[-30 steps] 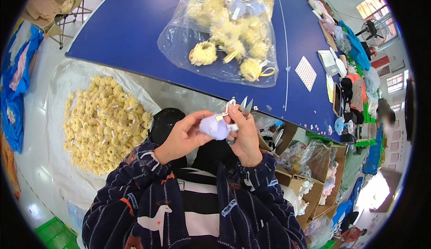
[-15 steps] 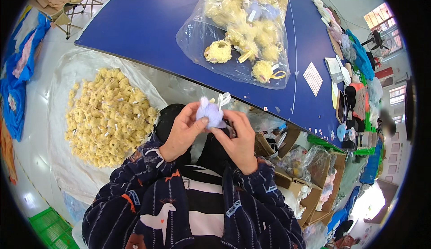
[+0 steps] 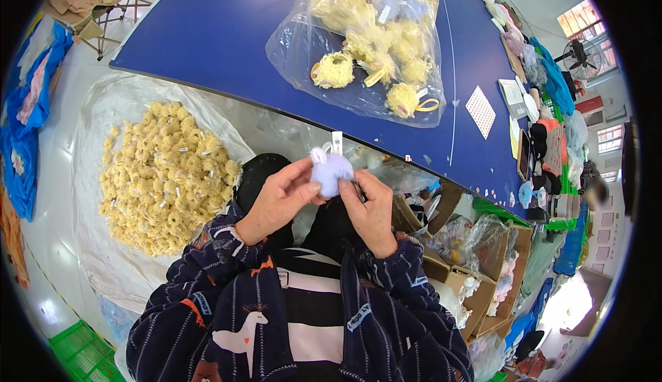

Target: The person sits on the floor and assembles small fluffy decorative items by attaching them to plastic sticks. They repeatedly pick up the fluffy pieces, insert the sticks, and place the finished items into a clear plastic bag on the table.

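A small lavender plush toy [image 3: 331, 174] with a pale ear-like tuft and a white tag at its top is held over my lap, just short of the table edge. My left hand [image 3: 281, 199] pinches its left side, thumb in front. On the other side my right hand [image 3: 370, 209] grips it with thumb and fingers. Beyond both hands, a clear plastic bag [image 3: 296, 51] lies on the blue table [image 3: 207, 44]. Fluffy yellow plush pieces [image 3: 334, 69] fill it, with some lavender plush [image 3: 407, 6] among them.
Left of my knees, a large heap of yellow plush pieces [image 3: 169, 182] rests on a white sheet [image 3: 89, 244] on the floor. Cardboard boxes [image 3: 476, 278] with plush and plastic stand at right. A phone [image 3: 524, 154] and a dotted sheet [image 3: 480, 112] lie on the table's right part.
The lavender plush has been turned in my fingers, its tag now pointing up and a rounder side showing. Both hands stay on it, shifted slightly.
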The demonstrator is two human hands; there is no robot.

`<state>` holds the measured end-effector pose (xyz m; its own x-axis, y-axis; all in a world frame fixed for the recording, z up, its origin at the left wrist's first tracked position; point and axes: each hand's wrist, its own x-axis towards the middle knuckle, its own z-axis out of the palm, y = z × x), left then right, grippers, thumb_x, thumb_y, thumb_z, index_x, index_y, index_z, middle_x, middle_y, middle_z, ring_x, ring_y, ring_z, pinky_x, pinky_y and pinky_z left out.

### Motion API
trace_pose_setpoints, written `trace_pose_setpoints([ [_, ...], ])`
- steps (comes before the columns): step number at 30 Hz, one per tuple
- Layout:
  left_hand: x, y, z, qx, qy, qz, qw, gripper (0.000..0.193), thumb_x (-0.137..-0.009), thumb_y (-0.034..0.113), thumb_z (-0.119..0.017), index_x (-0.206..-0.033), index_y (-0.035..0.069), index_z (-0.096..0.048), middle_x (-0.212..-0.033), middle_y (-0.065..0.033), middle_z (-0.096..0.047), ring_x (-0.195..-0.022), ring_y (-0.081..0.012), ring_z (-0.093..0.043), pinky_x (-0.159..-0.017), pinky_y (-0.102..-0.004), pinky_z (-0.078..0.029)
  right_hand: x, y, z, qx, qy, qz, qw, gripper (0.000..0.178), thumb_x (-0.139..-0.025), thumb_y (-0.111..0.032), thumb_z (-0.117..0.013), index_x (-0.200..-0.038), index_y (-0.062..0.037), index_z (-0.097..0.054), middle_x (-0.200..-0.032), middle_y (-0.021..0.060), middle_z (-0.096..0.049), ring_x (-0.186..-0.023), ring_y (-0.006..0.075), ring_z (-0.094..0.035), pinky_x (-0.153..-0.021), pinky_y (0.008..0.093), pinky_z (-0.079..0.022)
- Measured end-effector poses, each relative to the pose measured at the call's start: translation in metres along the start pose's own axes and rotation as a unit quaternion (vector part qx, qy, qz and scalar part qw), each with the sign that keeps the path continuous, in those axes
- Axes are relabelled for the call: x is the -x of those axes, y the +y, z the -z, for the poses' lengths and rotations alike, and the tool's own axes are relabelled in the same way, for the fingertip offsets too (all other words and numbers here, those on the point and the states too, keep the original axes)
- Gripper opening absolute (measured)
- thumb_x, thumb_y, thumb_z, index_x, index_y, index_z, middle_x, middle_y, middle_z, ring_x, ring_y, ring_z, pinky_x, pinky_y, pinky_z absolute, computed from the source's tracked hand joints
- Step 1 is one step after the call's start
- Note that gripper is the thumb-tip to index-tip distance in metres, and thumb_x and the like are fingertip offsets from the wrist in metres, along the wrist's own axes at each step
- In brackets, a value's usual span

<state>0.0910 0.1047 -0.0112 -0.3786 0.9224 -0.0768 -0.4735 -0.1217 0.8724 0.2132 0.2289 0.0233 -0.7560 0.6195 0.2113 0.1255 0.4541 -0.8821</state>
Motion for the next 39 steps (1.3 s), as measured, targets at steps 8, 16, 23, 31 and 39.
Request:
trace_pose_setpoints([
  [8,-0.002,0.010,-0.001,0.235,-0.055,0.099,0.965,0.047,-0.090,0.007,-0.051,-0.132,0.001,-0.034,-0.122,-0.0107,-0.048,-0.099,-0.0186,-0.058,-0.081,-0.0284,-0.051,0.006,0.007,-0.001,-0.164,-0.049,-0.139,0.975,0.023,-0.086,-0.018,-0.059,-0.081,0.0044,-0.059,-0.062,0.0008,-0.051,-0.058,0.0062,-0.044,-0.051,0.0234,-0.036],
  [16,0.001,-0.002,-0.010,-0.014,0.022,-0.030,0.999,0.053,-0.083,0.005,-0.059,-0.131,-0.001,-0.035,-0.113,-0.0092,-0.054,-0.094,-0.0148,-0.058,-0.078,-0.0264,-0.050,0.016,0.012,-0.020,-0.188,0.007,-0.143,0.972,0.018,-0.087,-0.013,-0.057,-0.092,0.0042,-0.059,-0.073,0.0007,-0.057,-0.064,0.0055,-0.047,-0.056,0.0227,-0.040],
  [23,0.004,-0.004,-0.010,-0.220,0.060,-0.126,0.966,0.060,-0.069,0.008,-0.068,-0.124,-0.001,-0.045,-0.109,-0.0118,-0.058,-0.091,-0.0139,-0.059,-0.078,-0.0277,-0.049,0.018,0.017,-0.014,-0.013,0.004,-0.004,1.000,0.017,-0.078,-0.001,-0.060,-0.094,0.0049,-0.057,-0.076,0.0109,-0.056,-0.061,0.0158,-0.051,-0.057,0.0257,-0.043],
  [31,0.004,-0.004,-0.017,-0.386,0.095,-0.221,0.890,0.062,-0.067,0.010,-0.071,-0.122,0.001,-0.046,-0.105,-0.0157,-0.058,-0.084,-0.0224,-0.061,-0.072,-0.0287,-0.051,0.017,0.020,-0.016,0.021,0.045,0.054,0.997,0.023,-0.071,0.008,-0.059,-0.093,0.0031,-0.057,-0.078,0.0113,-0.058,-0.062,0.0167,-0.054,-0.058,0.0253,-0.044],
  [39,0.003,0.000,-0.017,-0.417,0.101,-0.206,0.880,0.061,-0.066,0.012,-0.071,-0.122,0.002,-0.046,-0.098,-0.0161,-0.060,-0.078,-0.0250,-0.062,-0.068,-0.0309,-0.051,0.024,0.021,-0.020,0.026,0.039,0.004,0.999,0.017,-0.068,0.007,-0.060,-0.082,0.0022,-0.053,-0.072,0.0098,-0.054,-0.057,0.0141,-0.048,-0.053,0.0244,-0.041],
])
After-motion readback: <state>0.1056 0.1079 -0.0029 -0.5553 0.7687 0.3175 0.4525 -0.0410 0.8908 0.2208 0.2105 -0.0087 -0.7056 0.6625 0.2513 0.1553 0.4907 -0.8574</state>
